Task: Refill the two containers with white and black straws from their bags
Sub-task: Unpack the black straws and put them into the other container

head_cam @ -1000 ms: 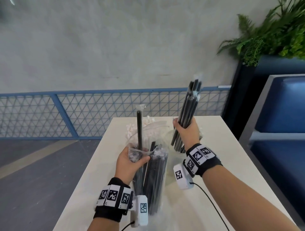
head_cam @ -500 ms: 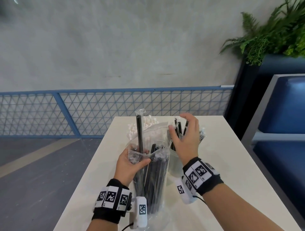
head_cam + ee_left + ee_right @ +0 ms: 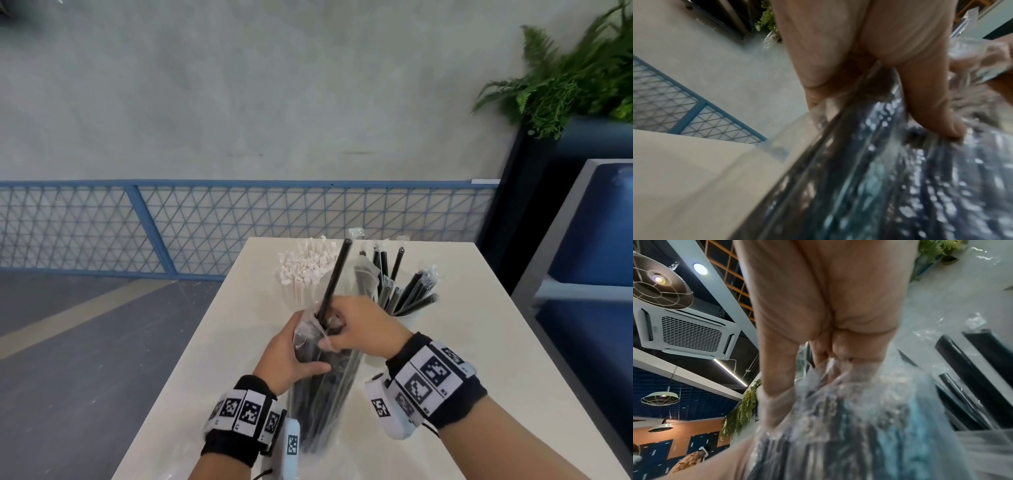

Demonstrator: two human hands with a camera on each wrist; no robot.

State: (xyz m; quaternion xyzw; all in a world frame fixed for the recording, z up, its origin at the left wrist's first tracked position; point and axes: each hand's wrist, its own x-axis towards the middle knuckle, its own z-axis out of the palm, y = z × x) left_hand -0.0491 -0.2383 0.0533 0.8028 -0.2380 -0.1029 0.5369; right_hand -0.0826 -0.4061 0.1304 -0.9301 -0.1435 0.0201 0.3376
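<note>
Upright near the middle of the table (image 3: 445,342) stands the clear bag of black straws (image 3: 322,394), its base on the tabletop and its mouth raised between both hands. One black straw (image 3: 334,281) juts well above the opening, leaning toward the far edge. The left hand (image 3: 291,356) is wrapped round the upper part of the bag, thumb across the front (the left wrist view shows that thumb pressing the crinkled plastic). The right hand (image 3: 359,329) pinches the bag's rim, fingers curled at the opening; whether they also hold straws inside I cannot tell. Just beyond the right hand, toward the far right of the table, a white container (image 3: 409,320) holds wrapped black straws (image 3: 407,291) fanned outward. At the far left edge stands a bundle of white straws (image 3: 305,270).
</note>
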